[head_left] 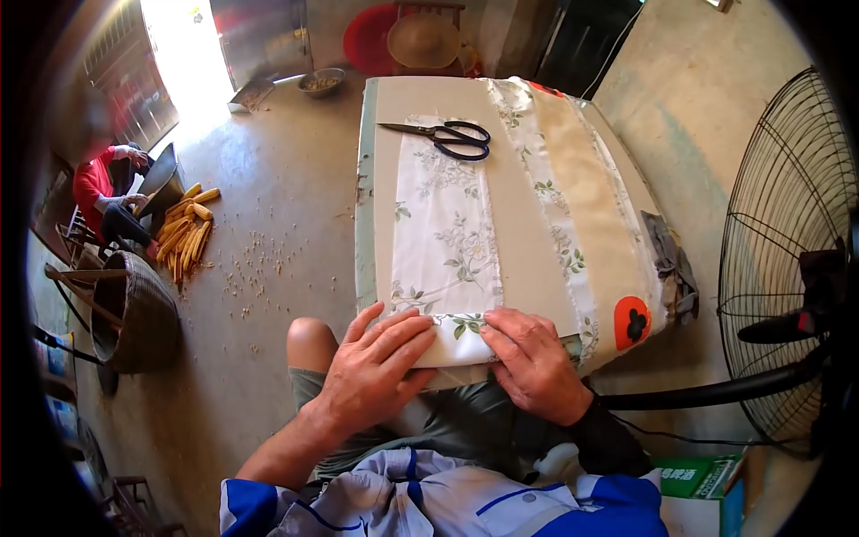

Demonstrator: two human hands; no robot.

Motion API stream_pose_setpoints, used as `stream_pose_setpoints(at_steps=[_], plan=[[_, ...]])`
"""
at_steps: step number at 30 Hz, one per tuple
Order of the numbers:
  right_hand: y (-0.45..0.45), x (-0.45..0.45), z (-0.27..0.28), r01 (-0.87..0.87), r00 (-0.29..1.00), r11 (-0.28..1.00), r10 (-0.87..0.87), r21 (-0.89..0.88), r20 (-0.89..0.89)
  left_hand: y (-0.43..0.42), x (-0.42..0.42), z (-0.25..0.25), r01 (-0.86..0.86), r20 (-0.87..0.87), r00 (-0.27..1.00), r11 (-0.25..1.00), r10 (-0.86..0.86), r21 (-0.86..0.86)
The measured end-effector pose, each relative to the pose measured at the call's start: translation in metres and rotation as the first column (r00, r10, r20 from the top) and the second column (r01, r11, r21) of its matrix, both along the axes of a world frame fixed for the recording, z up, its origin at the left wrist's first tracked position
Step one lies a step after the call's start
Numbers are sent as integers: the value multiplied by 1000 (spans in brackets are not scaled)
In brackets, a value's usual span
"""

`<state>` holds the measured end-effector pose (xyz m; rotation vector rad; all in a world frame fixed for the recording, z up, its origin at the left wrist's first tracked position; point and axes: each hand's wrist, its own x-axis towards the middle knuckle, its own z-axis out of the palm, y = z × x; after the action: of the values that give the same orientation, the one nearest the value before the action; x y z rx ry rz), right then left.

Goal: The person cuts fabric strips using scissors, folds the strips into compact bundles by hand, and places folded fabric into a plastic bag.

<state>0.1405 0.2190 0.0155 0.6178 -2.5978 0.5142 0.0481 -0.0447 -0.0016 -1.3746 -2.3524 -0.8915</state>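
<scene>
Far left: person in red sits by a heap of yellow corn cobs; woven basket stands nearer the camera.
Left hand: left hand lies over the near end of the floral strip, fingers extended; cannot tell whether they pinch.
Floral strip: lengthwise on the table, near end folded over between the hands.
Scissors: black-handled scissors lie across the strip's far part, blades pointing left.
Right hand: right hand touches the fold's right end, fingers bent; grip on the cloth unclear.
Right side: cream cloth with floral bands and a red patch.
Far right: fan beside the table.
</scene>
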Motion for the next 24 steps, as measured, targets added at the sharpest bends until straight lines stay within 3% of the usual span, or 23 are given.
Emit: stream_pose_setpoints(at_steps=[10, 16, 19, 24], plan=[[-8, -13, -3, 174, 984, 979, -178, -105, -31, -7, -24, -5, -12, 36, 999, 990, 7, 138], [-14, -23, -9, 259, 960, 945, -274, -197, -51, 6, -30, -6, -149, 133, 984, 958, 119, 246], [-19, -26, -13, 296, 946, 923, -319, -245, -58, 8, -34, -4, -211, 127, 974, 958, 188, 193], [-29, -34, -14, 353, 924, 878, -381, -324, -25, 10, -40, 5, -246, 338, 924, 955, 178, 168]])
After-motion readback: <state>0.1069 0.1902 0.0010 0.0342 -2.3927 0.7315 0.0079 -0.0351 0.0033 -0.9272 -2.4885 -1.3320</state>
